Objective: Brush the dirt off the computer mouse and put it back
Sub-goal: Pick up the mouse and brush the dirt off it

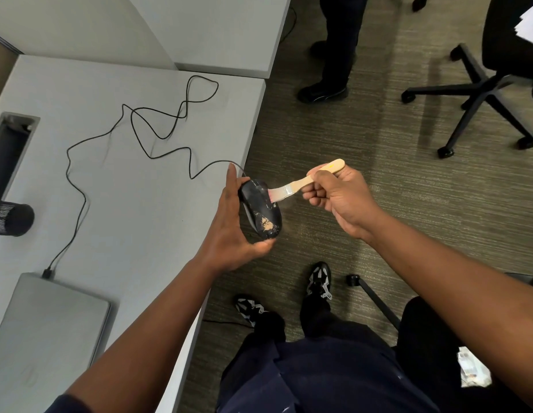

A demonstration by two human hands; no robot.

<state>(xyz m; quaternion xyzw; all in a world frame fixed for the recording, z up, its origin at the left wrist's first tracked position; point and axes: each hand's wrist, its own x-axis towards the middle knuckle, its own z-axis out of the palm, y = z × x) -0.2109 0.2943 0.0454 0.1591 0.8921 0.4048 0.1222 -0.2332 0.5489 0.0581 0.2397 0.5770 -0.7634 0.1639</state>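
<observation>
My left hand (229, 228) holds a black wired computer mouse (260, 210) off the desk's right edge, over the carpet. Tan dirt is smeared on the mouse's near end. My right hand (336, 195) grips a small wooden-handled brush (307, 181), whose pale bristles touch the mouse's far end near the wheel. The mouse's black cable (158, 135) loops across the grey desk (134, 210) to a plug at the closed laptop (47, 329).
A black mesh cup (12, 219) stands at the desk's left, beside a cable slot (9, 147). On the carpet are a person's legs (334, 55) and an office chair base (483, 93) at the right. My own feet are below.
</observation>
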